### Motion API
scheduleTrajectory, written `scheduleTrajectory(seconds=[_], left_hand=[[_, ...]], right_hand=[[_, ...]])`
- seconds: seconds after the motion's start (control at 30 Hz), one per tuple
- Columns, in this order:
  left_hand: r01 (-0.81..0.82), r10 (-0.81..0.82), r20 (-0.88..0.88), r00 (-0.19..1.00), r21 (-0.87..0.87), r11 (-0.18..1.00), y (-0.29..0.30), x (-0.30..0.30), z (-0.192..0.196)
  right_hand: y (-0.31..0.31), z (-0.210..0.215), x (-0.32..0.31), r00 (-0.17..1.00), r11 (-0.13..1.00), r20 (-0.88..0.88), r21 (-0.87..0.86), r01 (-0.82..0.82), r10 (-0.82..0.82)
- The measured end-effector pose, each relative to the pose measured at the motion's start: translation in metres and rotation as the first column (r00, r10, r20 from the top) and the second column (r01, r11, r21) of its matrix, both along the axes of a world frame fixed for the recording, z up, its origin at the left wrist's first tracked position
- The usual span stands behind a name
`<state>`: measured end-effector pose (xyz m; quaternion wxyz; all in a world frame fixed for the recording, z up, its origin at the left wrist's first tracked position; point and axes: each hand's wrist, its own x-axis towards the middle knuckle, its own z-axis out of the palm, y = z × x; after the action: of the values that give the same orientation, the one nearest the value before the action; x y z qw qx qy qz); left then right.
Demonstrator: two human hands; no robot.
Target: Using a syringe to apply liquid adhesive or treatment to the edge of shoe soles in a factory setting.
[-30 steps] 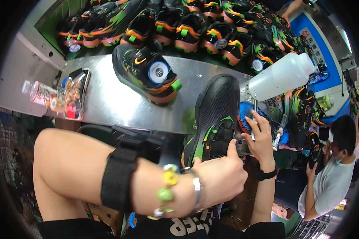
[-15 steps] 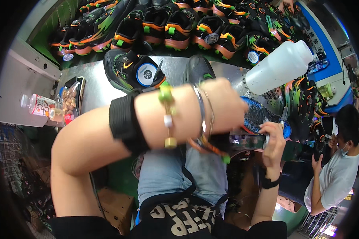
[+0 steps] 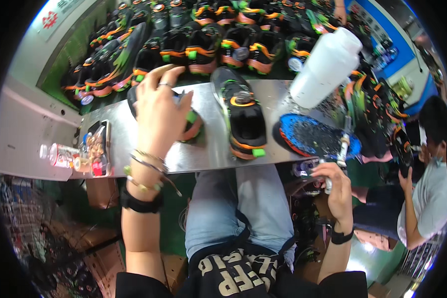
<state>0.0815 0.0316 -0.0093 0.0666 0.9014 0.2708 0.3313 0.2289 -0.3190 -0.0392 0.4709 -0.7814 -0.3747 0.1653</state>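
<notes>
My left hand hovers over a black shoe at the left of the metal bench, fingers apart, hiding most of it. Whether it touches the shoe I cannot tell. To its right a second black shoe with orange trim and a green heel tab stands upright, heel toward me. My right hand, past the bench's front edge, is closed on a slim white tool, partly hidden by the fingers. Just beyond it, a white syringe-like tube rests on a blue sole-shaped pad flecked with black.
A large white bottle lies tilted at the right, near black crumbs. Rows of similar shoes fill the back. A tray with snack packets and a small bottle sit at the left. A co-worker holds a shoe at the right.
My left hand has swung from beside the right hand to the left shoe, uncovering the middle shoe. My right hand stays near the blue pad, still holding the white tool.
</notes>
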Motion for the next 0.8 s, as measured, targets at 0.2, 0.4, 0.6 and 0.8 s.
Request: scheduleTrajectory(seconds=[0.2, 0.4, 0.6, 0.8], left_hand=[[-0.118, 0.073, -0.258, 0.963, -0.164, 0.979, 0.054, -0.004, -0.023], [0.277, -0.342, -0.123, 0.932, -0.368, 0.888, 0.027, -0.051, 0.009], [0.483, -0.619, -0.163, 0.768, -0.488, 0.727, 0.049, -0.094, 0.024], [0.287, -0.410, -0.292, 0.864, -0.382, 0.878, 0.032, -0.075, 0.017]], right_hand=[[0.000, -0.007, -0.004, 0.976, 0.981, -0.198, 0.149, 0.126, -0.095], [-0.004, -0.027, 0.013, 0.959, 0.920, -0.253, 0.331, 0.211, -0.128], [-0.004, -0.041, 0.016, 0.845, 0.801, -0.478, 0.395, 0.451, -0.240], [0.002, -0.035, 0.003, 0.881, 0.839, -0.370, 0.342, 0.424, -0.294]])
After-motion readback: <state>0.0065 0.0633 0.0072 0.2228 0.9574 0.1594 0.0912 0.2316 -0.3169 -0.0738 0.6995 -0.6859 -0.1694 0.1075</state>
